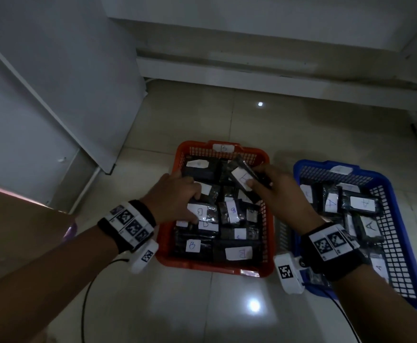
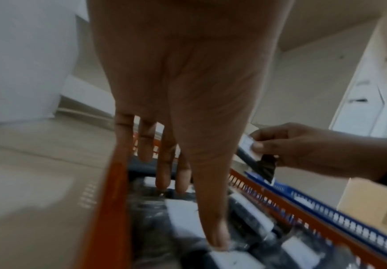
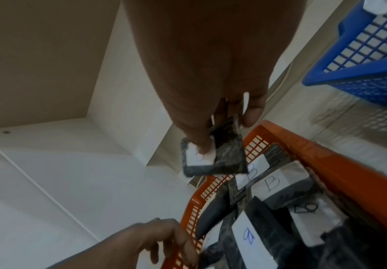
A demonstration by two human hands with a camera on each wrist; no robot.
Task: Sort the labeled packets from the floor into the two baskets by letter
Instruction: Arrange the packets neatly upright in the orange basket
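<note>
Sorting: almost finished, I think.
Right hand [image 1: 280, 191]: pinches a B packet [image 1: 246, 178] above the orange basket [image 1: 175, 158], ready to drop.
Left hand [image 1: 175, 196]: fingers spread, pressing the B packets inside the same basket flat.

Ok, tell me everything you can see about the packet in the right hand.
The packet is a flat, dark, glossy pouch, plastic-looking, with a white paper label whose handwritten letter looks like a B, half covered by the thumb. The right hand pinches it near the label, thumb on top and fingers behind. It is tilted in the air above the far part of the orange basket, clear of the B packets lying inside. Nothing else touches it.
</note>
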